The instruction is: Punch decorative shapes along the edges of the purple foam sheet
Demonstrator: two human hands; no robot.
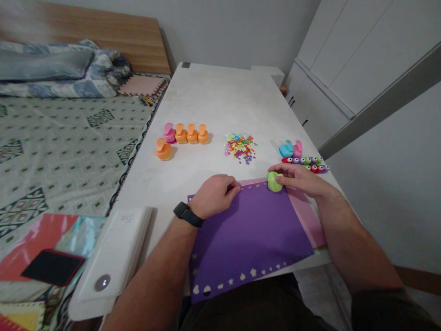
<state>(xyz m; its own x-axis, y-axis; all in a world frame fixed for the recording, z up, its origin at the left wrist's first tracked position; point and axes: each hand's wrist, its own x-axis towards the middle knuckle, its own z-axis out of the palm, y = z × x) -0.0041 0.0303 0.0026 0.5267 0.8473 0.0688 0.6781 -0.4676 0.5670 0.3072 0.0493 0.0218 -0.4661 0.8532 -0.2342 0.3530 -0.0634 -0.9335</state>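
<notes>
A purple sheet of paper (255, 230) lies at the table's near edge, with small shapes punched along its borders. My left hand (217, 194), wearing a black watch, is curled closed at the sheet's far edge and grips it there. In my right hand (298, 179) is a light green craft punch (274, 182), set at the far right corner of the purple sheet. Pink paper (308, 216) shows beneath it on the right. Beyond the hands is a pile of colourful paper cutouts (240, 147).
Several orange punches (192, 134) and a pink-purple punch (169, 133) stand at the left. Blue (285, 149) and pink (297, 148) punches and rows of small punches with eyes (306, 161) stand at the right. A white device (117, 253) lies left, beside the bed (69, 138).
</notes>
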